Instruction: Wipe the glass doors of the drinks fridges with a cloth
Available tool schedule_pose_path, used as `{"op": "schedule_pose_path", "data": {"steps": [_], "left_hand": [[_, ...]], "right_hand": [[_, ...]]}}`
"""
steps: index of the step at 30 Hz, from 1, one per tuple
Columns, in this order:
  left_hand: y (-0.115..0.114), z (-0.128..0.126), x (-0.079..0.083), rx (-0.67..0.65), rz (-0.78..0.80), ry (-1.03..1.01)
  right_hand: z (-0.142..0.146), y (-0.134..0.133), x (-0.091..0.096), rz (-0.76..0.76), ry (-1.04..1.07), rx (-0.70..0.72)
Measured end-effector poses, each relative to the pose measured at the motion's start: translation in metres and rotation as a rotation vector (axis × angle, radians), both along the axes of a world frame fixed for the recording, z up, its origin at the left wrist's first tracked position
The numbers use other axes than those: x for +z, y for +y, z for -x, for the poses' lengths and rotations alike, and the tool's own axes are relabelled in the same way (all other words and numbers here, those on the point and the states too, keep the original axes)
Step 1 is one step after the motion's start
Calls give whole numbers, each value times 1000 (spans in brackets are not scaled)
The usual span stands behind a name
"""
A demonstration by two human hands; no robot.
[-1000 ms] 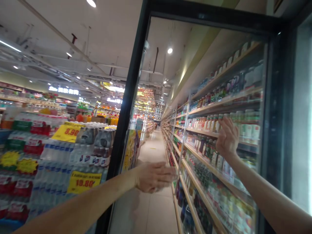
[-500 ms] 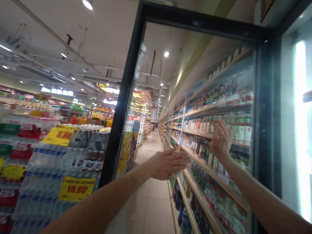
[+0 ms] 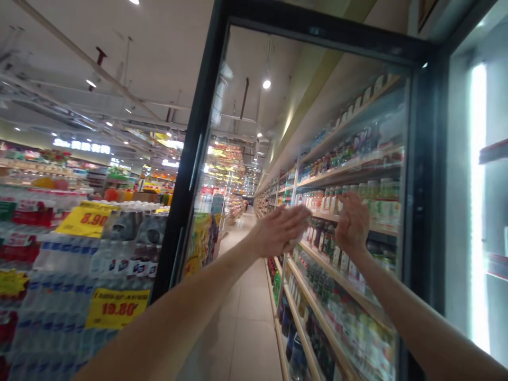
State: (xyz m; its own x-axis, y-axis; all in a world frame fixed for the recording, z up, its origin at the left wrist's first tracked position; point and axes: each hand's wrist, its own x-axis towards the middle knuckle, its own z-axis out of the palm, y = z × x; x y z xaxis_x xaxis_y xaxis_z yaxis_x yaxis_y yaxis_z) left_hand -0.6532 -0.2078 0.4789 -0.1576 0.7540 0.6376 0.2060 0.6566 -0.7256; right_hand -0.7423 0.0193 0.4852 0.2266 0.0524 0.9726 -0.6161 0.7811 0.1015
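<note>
My left hand (image 3: 281, 230) reaches forward in front of the glass door (image 3: 246, 275), its fingers stretched out flat and pointing right. Close by on the right, my right hand (image 3: 352, 222) is raised with its fingers up, slightly bent and apart. Neither hand shows anything held in it. The pane lies just beyond both hands; whether they touch it I cannot tell. A dark frame (image 3: 194, 153) surrounds the glass, and the door stands swung out from the lit cooler (image 3: 460, 211) at the right. Through the pane, shelves of bottled drinks (image 3: 381, 206) line the wall.
Stacked packs of bottled water (image 3: 51, 286) stand at the left, with yellow price signs (image 3: 117, 308) on them. A tiled aisle floor (image 3: 254, 338) runs away behind the glass. A bright light strip (image 3: 478, 211) stands upright inside the cooler.
My left hand has risen, and its fingers now angle upward near my right hand. My right hand has shifted slightly left in view. The whole scene has also slid a little left.
</note>
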Motion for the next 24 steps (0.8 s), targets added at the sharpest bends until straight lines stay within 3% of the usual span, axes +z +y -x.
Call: {"op": "schedule_pose_path", "data": {"steps": [2, 4, 6, 8, 10, 12, 16, 18, 20, 22, 24], "left_hand": [[-3, -2, 23, 42, -285, 63], [3, -1, 24, 52, -399, 80], [15, 2, 1, 15, -223, 22], [27, 6, -29, -50, 93, -58], [31, 9, -43, -98, 324, -106], [23, 8, -29, -92, 327, -104], [2, -1, 29, 21, -197, 30], [3, -2, 32, 49, -352, 81], [12, 0, 14, 23, -209, 55], [20, 3, -6, -27, 84, -13], [15, 3, -8, -41, 236, -45]], "right_hand": [[0, 1, 0, -4, 12, 4], [0, 1, 0, 0, 16, 7], [1, 2, 0, -2, 17, 14], [1, 3, 0, -5, 11, 21], [1, 4, 0, -6, 17, 27], [2, 4, 0, -8, 29, 31], [1, 3, 1, -11, 33, 32], [1, 3, 1, -11, 28, 25], [0, 3, 1, -9, 22, 15], [0, 2, 1, -8, 12, 9], [-1, 1, 0, -3, 6, 6]]}}
